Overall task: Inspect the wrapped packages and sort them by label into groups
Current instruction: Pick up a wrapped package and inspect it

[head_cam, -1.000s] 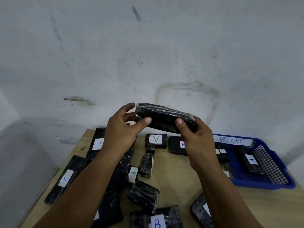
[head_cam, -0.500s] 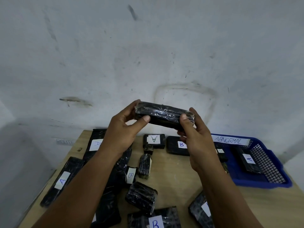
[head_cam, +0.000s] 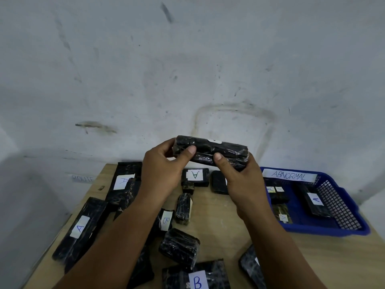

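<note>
Two hands meet in the middle of the frame, raised above the worktop (head_cam: 218,222) with both forearms reaching up from the lower edge. We see the left hand (head_cam: 164,172) wrapping its fingers round the left end of a long black package in clear plastic wrap (head_cam: 216,151), thumb pressed on its near face. Our right hand (head_cam: 239,180) grips the right end, thumb also on the near face. The package's long axis runs nearly level, left to right, its right end dipping slightly; a small white patch shows on its top edge, and we cannot read it.

Below lie many black wrapped packages. At lower left is a long package labelled A (head_cam: 81,228), above it another A package (head_cam: 125,180), and at centre a small block labelled A (head_cam: 195,176). A package labelled B (head_cam: 195,276) sits at the bottom edge. At right, a blue plastic basket tagged ABNORMAL (head_cam: 343,205) holds several packages. Our wrists hide parts of the pile.
</note>
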Available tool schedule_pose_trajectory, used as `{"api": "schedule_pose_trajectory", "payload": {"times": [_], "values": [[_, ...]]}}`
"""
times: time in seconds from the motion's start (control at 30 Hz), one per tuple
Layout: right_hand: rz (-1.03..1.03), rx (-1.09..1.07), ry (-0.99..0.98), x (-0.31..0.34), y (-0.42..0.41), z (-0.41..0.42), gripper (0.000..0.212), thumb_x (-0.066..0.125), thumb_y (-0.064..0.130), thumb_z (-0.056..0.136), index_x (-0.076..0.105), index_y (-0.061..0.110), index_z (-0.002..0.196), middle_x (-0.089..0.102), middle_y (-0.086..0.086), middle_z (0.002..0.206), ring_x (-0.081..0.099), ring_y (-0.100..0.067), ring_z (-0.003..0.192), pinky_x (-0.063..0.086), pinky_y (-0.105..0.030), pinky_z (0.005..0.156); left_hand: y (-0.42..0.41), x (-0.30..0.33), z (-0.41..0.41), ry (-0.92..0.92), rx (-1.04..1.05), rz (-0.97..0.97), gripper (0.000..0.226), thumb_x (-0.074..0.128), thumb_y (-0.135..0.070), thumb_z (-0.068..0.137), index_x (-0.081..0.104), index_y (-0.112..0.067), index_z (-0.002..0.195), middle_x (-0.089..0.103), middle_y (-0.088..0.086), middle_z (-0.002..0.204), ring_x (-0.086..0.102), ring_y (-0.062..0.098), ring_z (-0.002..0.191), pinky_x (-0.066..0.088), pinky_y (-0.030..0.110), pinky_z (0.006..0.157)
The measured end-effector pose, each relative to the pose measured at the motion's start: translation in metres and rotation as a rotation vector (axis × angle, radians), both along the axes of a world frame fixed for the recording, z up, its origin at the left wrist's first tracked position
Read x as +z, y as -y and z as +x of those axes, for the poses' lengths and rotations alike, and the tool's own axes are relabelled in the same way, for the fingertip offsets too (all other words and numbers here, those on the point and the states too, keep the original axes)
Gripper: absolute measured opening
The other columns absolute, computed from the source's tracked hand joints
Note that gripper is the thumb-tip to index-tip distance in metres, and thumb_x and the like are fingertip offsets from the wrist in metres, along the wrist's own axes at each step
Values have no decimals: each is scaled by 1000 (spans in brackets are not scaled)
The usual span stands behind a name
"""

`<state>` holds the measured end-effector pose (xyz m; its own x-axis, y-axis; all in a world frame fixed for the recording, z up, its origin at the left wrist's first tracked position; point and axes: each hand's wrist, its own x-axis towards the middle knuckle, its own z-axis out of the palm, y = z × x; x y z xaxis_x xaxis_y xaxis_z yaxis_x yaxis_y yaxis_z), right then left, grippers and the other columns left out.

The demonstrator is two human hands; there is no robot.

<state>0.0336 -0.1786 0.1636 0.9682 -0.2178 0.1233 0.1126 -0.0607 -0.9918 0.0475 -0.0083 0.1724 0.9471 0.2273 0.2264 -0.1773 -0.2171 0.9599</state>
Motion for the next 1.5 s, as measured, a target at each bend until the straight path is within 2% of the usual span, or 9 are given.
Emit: {"api": "schedule_pose_trajectory", "payload": {"times": [0.17, 0.33, 0.47, 0.63, 0.8, 0.97, 1.17, 1.37, 1.5], "values": [[-104, -10, 53, -1, 0, 0, 39, 80, 35, 88, 65, 23, 122, 77, 16, 103, 72, 1, 99, 57, -28, 89, 8, -5, -3, 1, 10, -61, 22, 84, -33, 81, 76, -28, 101, 78, -14, 94, 72, 1, 92, 57, 28, 88], [-41, 68, -131, 6, 3, -2, 87, 65, 74, 74, 40, 50, 154, 61, 21, 128, 58, -7, 124, 49, -40, 109, -2, -13, 6, 17, 87, -1, 56, 91, -26, 73, 66, -25, 124, 72, -15, 110, 67, 0, 104, 55, 23, 90], [116, -15, -116, 3, 4, 0, 53, 67, 46, 97, 54, 41, 148, 69, 8, 130, 67, -10, 119, 57, -31, 97, -5, -13, 7, 30, 8, 37, 70, 89, -27, 75, 59, -33, 138, 69, -18, 121, 60, -8, 117, 46, 17, 99], [102, -28, -69, -2, 9, 3, 54, 65, 21, 102, 50, 27, 153, 72, 11, 114, 71, 12, 88, 53, -7, 68, -3, -10, 2, -116, -16, -94, 69, 79, -57, 72, 61, -36, 135, 73, -15, 113, 65, -5, 111, 49, 27, 101], [109, 21, -92, -2, 8, -2, 78, 71, 42, 92, 37, 27, 160, 68, 18, 106, 69, 12, 89, 50, -10, 73, -7, -16, 9, -125, 69, -176, 44, 84, -28, 83, 71, -20, 123, 78, -7, 106, 73, 4, 102, 55, 40, 102], [144, 10, -27, -4, 8, -5, 22, 68, 25, 99, 75, 13, 116, 81, 0, 101, 77, -13, 97, 58, -19, 72, -7, -18, 9, -126, 39, -192, 51, 86, -22, 80, 70, -18, 128, 77, -4, 112, 71, 8, 109, 54, 40, 104], [49, -10, 22, -4, 5, -5, 14, 70, 21, 99, 76, 20, 112, 81, 1, 103, 76, -16, 101, 61, -43, 92, 6, -13, -4, -87, -49, -132, 25, 87, -28, 79, 76, -26, 101, 79, -12, 95, 74, 3, 92, 56, 29, 87], [-4, 27, -33, -7, 0, -8, 67, 78, 39, 88, 47, 38, 147, 74, 19, 112, 67, 7, 107, 53, -20, 96, 12, -22, -5, -42, 83, 24, 67, 93, -47, 64, 66, -29, 122, 73, -16, 107, 68, -1, 103, 56, 28, 93], [89, -37, -4, -11, 2, -5, 67, 80, 24, 89, 49, 31, 148, 76, 12, 113, 70, 2, 106, 58, -22, 93, 15, -22, -9, -39, 13, 48, 82, 87, -43, 75, 52, -27, 147, 55, -35, 120, 51, -19, 113, 38, 8, 93]]}}
